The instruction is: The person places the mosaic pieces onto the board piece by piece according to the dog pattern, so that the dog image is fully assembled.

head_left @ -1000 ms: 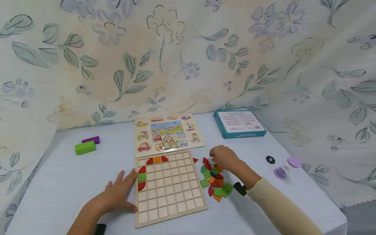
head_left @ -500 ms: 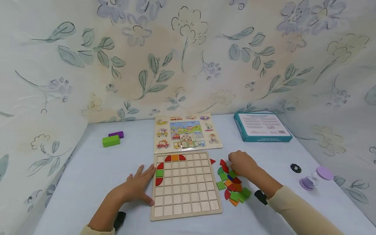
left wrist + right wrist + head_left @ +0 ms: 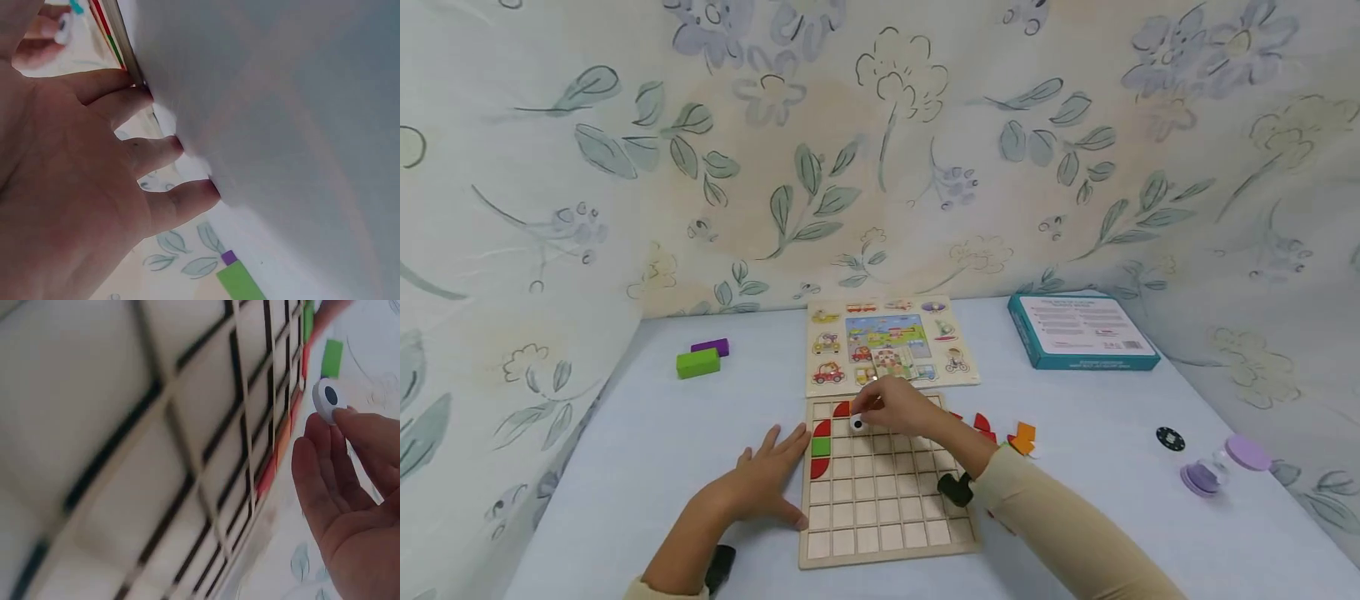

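A white disc with a black dot (image 3: 857,424) is pinched between the thumb and fingers of my right hand (image 3: 901,407), above the upper rows of the wooden grid board (image 3: 865,513). The right wrist view shows the disc (image 3: 325,399) at the fingertips, apart from the board. On the board's left column, a green square (image 3: 821,447) lies between red quarter-round pieces (image 3: 820,467); another red quarter piece (image 3: 841,409) is in the top row. My left hand (image 3: 758,486) rests on the table with fingers spread, thumb and fingertips at the board's left edge.
Loose pieces, with an orange one (image 3: 1026,432) visible, lie right of the board, partly hidden by my right forearm. A vehicle puzzle (image 3: 829,372) lies behind it. Around are a teal box (image 3: 1075,362), green block (image 3: 697,363), purple block (image 3: 715,345) and black chip (image 3: 1170,438).
My right hand has moved left from the loose pieces to over the board, and the white disc now shows in it. The left hand stays by the board; the head view has shifted.
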